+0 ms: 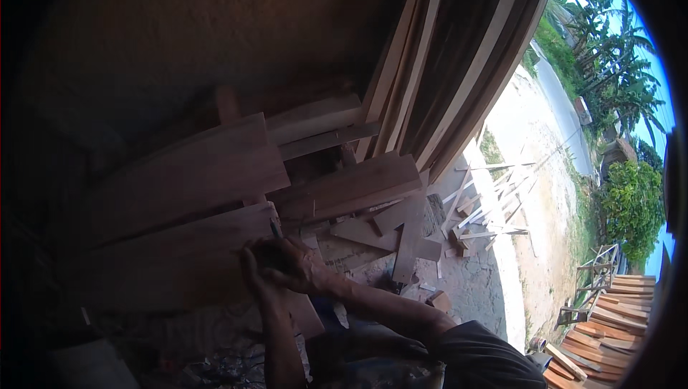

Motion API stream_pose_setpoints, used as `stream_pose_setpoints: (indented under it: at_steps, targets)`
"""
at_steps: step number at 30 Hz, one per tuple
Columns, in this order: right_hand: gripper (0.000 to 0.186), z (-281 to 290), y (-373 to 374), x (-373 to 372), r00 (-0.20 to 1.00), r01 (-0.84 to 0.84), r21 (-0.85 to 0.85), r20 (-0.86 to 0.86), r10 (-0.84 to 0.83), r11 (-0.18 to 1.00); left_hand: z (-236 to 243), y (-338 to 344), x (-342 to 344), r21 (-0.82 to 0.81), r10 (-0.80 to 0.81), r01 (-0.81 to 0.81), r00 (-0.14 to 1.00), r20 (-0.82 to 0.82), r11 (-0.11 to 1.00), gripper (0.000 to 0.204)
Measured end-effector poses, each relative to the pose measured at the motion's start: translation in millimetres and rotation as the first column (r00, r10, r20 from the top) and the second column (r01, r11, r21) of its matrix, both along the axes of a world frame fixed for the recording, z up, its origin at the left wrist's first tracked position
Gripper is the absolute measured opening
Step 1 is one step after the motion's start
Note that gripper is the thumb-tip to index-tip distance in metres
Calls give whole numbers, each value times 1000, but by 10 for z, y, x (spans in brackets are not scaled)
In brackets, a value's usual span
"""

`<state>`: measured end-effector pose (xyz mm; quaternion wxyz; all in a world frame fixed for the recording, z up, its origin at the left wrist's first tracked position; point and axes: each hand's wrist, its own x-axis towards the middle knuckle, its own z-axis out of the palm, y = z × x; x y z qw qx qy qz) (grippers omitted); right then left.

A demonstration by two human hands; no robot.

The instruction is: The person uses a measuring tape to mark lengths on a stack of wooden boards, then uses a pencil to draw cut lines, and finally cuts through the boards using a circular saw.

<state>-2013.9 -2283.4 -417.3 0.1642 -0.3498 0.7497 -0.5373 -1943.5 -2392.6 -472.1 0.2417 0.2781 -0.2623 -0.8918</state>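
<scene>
My left hand [255, 278] and my right hand [302, 268] are brought together in front of my body, over the near edge of a wide plank [179, 253]. Their fingers curl around something dark that is too shadowed to name. A thin dark tip [275, 228] sticks up just beyond the fingers, beside the plank's end. Past it lies a second wide board [193, 167]. To the right of that is a thick wooden beam [351, 190].
Tall planks [444, 66] lean against the wall at the upper right. Flat offcuts [408, 235] and a small wood block [439, 301] lie on the floor at right. Outside in sunlight are a heap of sticks [494, 195] and stacked reddish boards [602, 339].
</scene>
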Motion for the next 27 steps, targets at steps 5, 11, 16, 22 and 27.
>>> stream_pose_setpoints:
  at_steps: [5, 11, 16, 22, 27]
  targets:
    - [59, 68, 926, -162, 990, 139, 50, -23, -138, 989, -204, 743, -66, -101, -350, 361, 930, 115, 927, 49]
    - [55, -227, 2517, -653, 684, 729, 121, -161, -711, 674, -412, 1433, -221, -261, -583, 763, 628, 514, 592, 45]
    - [63, -1391, 3849, -1319, 413, 905, 245, -311, -856, 348, -1126, 2044, -152, -301, -725, 939, 324, 608, 167, 43]
    - [54, -1812, 3800, -1421, 644, 765, 252, -268, -717, 593, -1433, 2508, -134, -253, -792, 871, 490, 364, 422, 39]
    - [27, -2087, 4078, -1493, 812, 574, 68, 88, -578, 816, -1185, 2694, -231, -224, -789, 889, 457, 409, 399, 32]
